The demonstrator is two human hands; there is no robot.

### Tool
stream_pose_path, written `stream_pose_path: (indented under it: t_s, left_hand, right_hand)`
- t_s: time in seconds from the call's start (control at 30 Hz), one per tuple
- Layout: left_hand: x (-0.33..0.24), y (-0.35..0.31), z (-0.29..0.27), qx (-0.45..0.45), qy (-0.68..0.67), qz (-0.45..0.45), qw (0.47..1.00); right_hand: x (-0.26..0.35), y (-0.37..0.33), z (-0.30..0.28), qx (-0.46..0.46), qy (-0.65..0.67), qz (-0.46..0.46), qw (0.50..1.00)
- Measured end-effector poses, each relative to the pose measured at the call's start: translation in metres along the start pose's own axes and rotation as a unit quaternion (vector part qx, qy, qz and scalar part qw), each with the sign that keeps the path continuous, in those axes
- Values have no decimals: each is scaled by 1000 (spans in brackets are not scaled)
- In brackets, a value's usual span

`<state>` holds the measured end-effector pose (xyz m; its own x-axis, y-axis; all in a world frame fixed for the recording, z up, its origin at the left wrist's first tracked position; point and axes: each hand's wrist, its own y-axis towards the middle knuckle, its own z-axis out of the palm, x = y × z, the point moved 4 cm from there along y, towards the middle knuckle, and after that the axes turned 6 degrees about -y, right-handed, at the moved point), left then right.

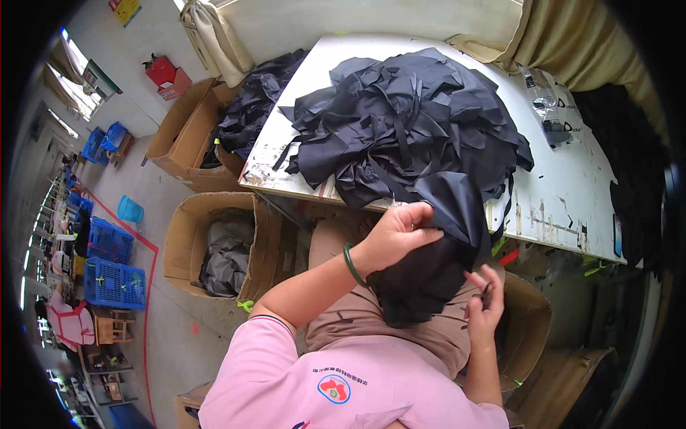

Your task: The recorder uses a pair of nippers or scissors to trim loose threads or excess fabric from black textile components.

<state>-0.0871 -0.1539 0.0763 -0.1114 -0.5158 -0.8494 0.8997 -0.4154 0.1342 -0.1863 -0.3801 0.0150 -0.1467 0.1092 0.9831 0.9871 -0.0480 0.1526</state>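
A black fabric piece (429, 279) hangs from the table edge down over my lap, its upper part still against the large heap of black fabric pieces (421, 121) on the white table (550, 207). My left hand (401, 234), with a dark green bangle on the wrist, has its fingers curled closed at the upper left edge of this piece. Beside the piece's right edge is my right hand (487, 297), fingers bent and apart, with no fabric seen between them. Whether its fingertips touch the cloth I cannot tell.
Cardboard boxes with dark fabric (187, 136) and grey fabric (229, 250) stand left of the table. Another cardboard box (529, 314) is by my right side. A clear plastic bag (550, 107) lies on the table's right. Blue crates (114, 282) line the floor further left.
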Motion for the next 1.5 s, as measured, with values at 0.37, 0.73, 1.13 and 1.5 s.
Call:
stream_pose_path:
  t_s: [0.37, 0.73, 1.13, 1.5]
  left_hand:
    - [1, -52, 37, 57, -92, -18, 994]
    - [8, -58, 0, -67, 146, 58, 985]
    - [33, -63, -8, -82, -37, -97, 991]
    - [33, -67, 5, -73, 101, 42, 991]
  right_hand:
    - [52, 30, 9, 25, 119, -14, 992]
    - [50, 23, 3, -23, -20, -69, 997]
    - [23, 33, 5, -52, 49, 126, 989]
    - [61, 14, 17, -61, -74, -50, 994]
